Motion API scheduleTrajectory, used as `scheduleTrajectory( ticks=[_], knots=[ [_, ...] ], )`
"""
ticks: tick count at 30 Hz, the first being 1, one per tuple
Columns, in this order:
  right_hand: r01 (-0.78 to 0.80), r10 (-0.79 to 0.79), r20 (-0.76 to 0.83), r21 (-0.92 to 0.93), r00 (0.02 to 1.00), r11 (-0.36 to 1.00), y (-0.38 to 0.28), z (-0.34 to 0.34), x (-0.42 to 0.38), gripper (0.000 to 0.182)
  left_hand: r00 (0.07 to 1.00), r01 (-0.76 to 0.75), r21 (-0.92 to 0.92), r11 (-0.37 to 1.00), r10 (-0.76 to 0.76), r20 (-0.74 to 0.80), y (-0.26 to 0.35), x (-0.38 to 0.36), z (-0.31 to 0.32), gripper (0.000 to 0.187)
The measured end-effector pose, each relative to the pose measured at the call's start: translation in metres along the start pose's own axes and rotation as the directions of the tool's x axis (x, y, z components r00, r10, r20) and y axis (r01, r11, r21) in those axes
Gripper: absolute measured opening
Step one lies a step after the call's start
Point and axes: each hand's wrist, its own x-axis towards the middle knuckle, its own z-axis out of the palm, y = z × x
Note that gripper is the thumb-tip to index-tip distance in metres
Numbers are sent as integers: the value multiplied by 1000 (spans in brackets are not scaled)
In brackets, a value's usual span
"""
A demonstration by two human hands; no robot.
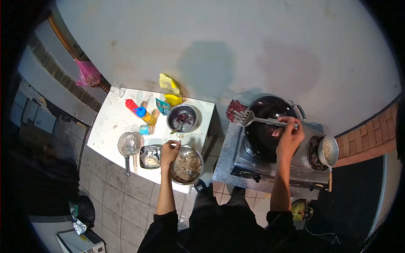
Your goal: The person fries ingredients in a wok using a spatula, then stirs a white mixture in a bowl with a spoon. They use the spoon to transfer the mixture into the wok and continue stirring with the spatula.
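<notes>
My right hand [290,137] is wrapped round the handle of a slotted spatula [262,120], held over a dark wok [263,141] on the stove. The spatula's slotted head points left, above the wok's left rim. A small light-brown piece [277,132] shows inside the wok. At the table's front right, my left hand [170,152] is closed in a pinch at the upper left rim of a metal bowl [201,160]. Pale sliced pieces [187,166] fill that bowl. Whether the fingertips grip the rim or something small cannot be made out.
On the white table [110,122] stand a metal bowl [170,122] of dark red pieces, a red bottle [131,104], a yellow bottle [146,117], a black tray [145,162] and a strainer [127,145]. A smaller pan [333,154] occupies the right burner of the stove [270,175].
</notes>
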Motion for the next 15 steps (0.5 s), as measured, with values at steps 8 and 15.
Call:
scheduleTrajectory(
  ticks=[8, 15],
  knots=[
    [-93, 96, 102, -29, 990, 995, 89, 128, -44, 16, 990, 113, -103, 988, -121, -77, -68, 57, -9, 39],
    [11, 18, 181, -157, 983, 988, 191, 193, -82, 9, 982, 188, -76, 979, -189, -13, -91, 91, 22, 44]
  ],
)
